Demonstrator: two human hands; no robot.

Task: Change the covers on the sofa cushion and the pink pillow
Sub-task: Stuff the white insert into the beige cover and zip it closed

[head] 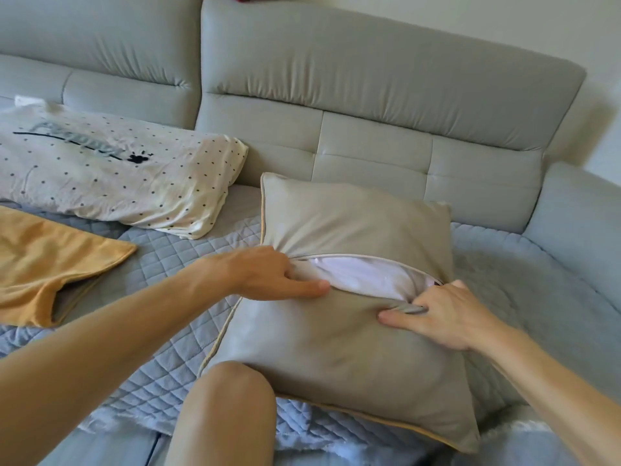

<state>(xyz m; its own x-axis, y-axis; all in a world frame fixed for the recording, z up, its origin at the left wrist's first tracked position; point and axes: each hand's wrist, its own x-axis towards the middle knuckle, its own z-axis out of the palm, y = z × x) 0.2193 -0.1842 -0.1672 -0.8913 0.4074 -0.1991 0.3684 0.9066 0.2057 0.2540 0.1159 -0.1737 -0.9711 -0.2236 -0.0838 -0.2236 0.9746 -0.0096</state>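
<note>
At frame centre, left hand [268, 275] and right hand [433, 312] pinch the grey cushion cover's [336, 331] open zip edges — best widened evenly to free the white insert [363, 274].

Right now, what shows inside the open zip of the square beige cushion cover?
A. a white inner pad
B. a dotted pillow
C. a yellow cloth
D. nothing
A: white inner pad shows in the zip gap of the square beige cushion cover, between both hands.

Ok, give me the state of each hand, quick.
Left hand: grips the grey cushion cover at the zip opening.
Right hand: pinches the cover's lower edge.
</note>
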